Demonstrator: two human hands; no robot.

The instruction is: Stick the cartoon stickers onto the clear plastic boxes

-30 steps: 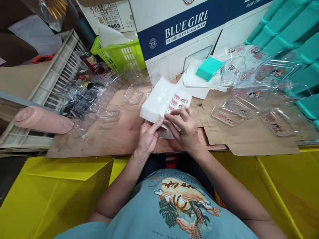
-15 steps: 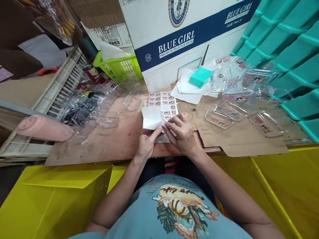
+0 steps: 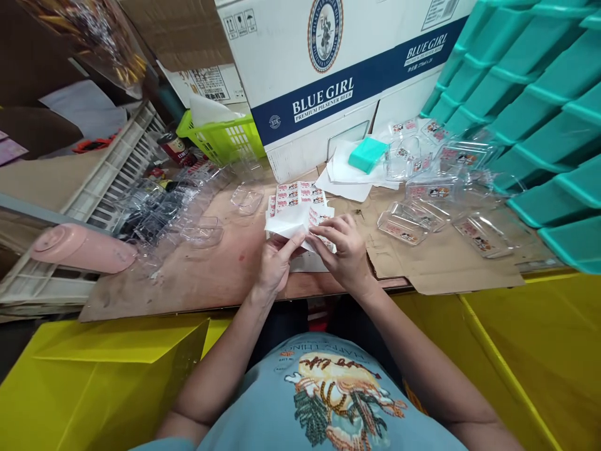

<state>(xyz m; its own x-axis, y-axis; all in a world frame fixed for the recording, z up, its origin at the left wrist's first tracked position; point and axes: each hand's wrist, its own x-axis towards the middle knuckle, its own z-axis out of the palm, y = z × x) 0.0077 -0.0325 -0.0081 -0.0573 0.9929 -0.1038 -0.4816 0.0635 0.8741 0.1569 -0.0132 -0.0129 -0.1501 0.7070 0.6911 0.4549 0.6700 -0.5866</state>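
Note:
My left hand (image 3: pixel 275 266) is closed on a sticker sheet (image 3: pixel 285 220), thumb on top and fingers underneath. The sheet is bent, with its plain white side folded over toward me. My right hand (image 3: pixel 346 254) pinches at the sheet's edge close to the left thumb; whether a single sticker has come loose there is too small to see. Just beyond the hands, more printed sticker sheets (image 3: pixel 300 191) with pink lettering and small cartoon animals lie on the table.
Clear plastic cases with stickers (image 3: pixel 404 225) lie at right, near stacked teal trays (image 3: pixel 544 144). A teal block (image 3: pixel 369 155) rests on white paper (image 3: pixel 345 183). Plain clear cases (image 3: pixel 204 232), a pink bottle (image 3: pixel 84 248) and a green basket (image 3: pixel 225 139) are at left. A beer carton (image 3: pixel 323 100) stands behind.
The held sheet has tilted and bent up more, uncovering more of the printed sheets beyond it. My right fingers have shifted slightly at its edge. The whole view has swung a little.

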